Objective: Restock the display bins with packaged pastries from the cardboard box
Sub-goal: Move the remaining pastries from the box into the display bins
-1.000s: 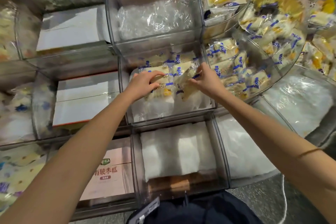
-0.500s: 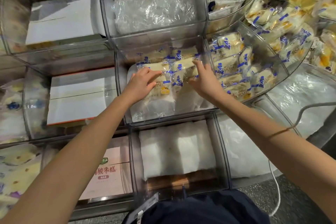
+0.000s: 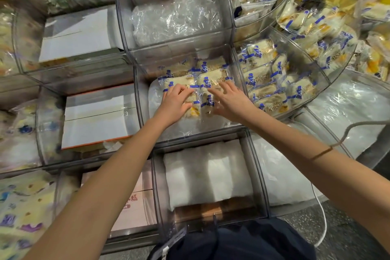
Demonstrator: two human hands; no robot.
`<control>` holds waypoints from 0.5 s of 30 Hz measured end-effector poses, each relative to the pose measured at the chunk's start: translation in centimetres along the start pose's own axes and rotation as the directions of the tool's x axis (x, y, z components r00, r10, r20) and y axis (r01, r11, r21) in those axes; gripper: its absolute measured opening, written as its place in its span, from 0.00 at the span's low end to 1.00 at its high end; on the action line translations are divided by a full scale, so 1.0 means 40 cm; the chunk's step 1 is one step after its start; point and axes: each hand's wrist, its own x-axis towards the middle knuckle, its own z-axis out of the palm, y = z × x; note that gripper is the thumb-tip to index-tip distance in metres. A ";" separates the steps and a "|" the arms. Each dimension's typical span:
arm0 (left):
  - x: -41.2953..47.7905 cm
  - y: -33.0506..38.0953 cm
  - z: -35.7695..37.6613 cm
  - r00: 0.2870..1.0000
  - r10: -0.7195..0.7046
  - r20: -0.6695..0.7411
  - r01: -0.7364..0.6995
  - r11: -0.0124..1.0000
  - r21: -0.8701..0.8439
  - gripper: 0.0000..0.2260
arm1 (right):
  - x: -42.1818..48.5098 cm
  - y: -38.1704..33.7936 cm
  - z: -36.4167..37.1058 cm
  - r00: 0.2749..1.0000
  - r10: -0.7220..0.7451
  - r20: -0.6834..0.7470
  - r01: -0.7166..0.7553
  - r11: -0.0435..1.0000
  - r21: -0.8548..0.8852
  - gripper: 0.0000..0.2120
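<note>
Several packaged pastries (image 3: 213, 79) in clear wrappers with blue print lie in rows inside the middle clear display bin (image 3: 211, 131), on white padding. My left hand (image 3: 176, 102) rests flat on the left-hand pastries, fingers spread. My right hand (image 3: 231, 101) lies on the right-hand pastries with its fingers straight and spread. Neither hand grips a pack. The bin to the right (image 3: 312, 91) holds several of the same pastries. No cardboard box with stock can be made out for sure.
A pile of yellow-and-blue pastry packs (image 3: 329, 17) fills the upper right. The bin behind holds crumpled clear plastic (image 3: 175, 17). Left bins hold white boxes (image 3: 97, 118). The near bin holds white padding (image 3: 207, 172). A white cable (image 3: 322, 224) hangs at the right.
Both hands let go of the packs they pinched and now lie flat over them. The pastries sit in neater rows. The view has shifted slightly closer.
</note>
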 end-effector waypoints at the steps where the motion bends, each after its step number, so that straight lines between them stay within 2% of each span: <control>1: -0.004 0.004 0.001 1.000 0.000 -0.003 0.000 1.000 0.017 0.23 | -0.005 0.002 0.003 1.000 -0.014 0.012 0.014 0.999 -0.029 0.36; 3: -0.019 0.011 0.006 1.000 0.010 0.027 -0.013 0.994 0.108 0.26 | -0.006 0.004 0.015 1.000 -0.017 -0.008 0.017 0.997 -0.079 0.37; 7: -0.048 0.008 0.026 0.996 0.012 0.086 -0.037 0.954 0.296 0.36 | 0.016 -0.001 0.037 0.999 0.043 -0.031 -0.045 0.995 -0.091 0.31; 11: -0.048 0.027 0.041 0.998 -0.042 0.055 0.019 0.933 0.360 0.36 | 0.028 -0.005 0.037 0.997 0.062 -0.038 -0.066 0.993 -0.099 0.24; 15: -0.041 0.046 0.031 0.995 -0.072 0.063 0.043 0.923 0.382 0.34 | 0.034 0.002 0.012 0.998 0.027 -0.061 -0.033 0.995 -0.099 0.25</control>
